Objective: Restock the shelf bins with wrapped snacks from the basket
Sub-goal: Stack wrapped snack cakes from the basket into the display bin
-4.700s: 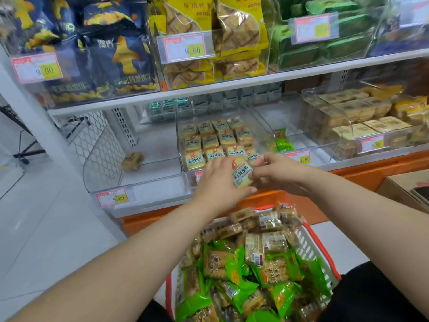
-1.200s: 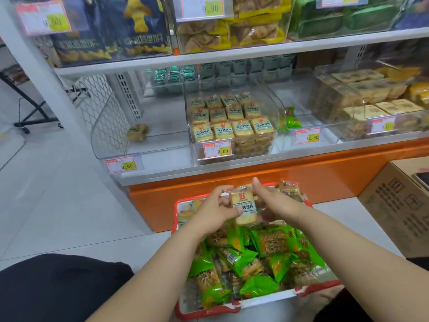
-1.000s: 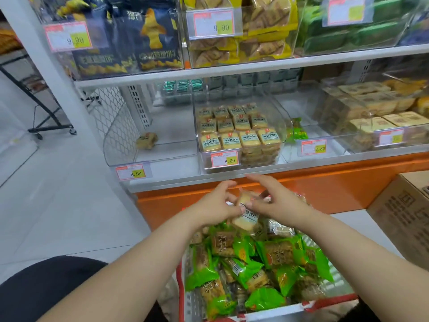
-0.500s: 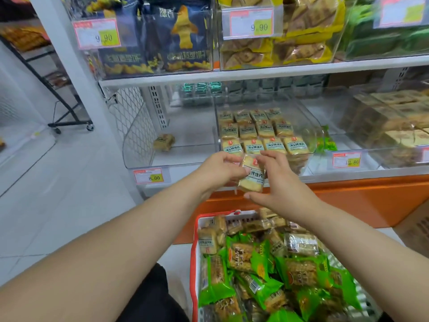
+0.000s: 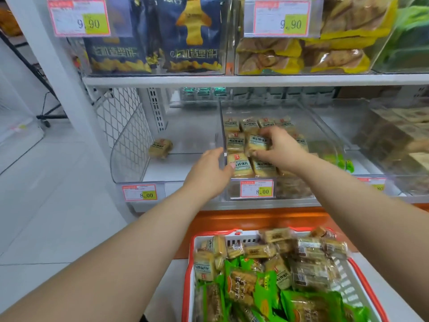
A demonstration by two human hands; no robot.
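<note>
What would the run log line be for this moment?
right hand placing beige snack in middle bin | left hand at bin front | basket still stocked

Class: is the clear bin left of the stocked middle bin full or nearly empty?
Nearly empty: the left bin holds one wrapped snack, its floor otherwise bare.

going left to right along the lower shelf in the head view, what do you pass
wire mesh divider → lone tan snack → left hand → clear bin of tan snacks → right hand → green snacks → bin of beige packs
</note>
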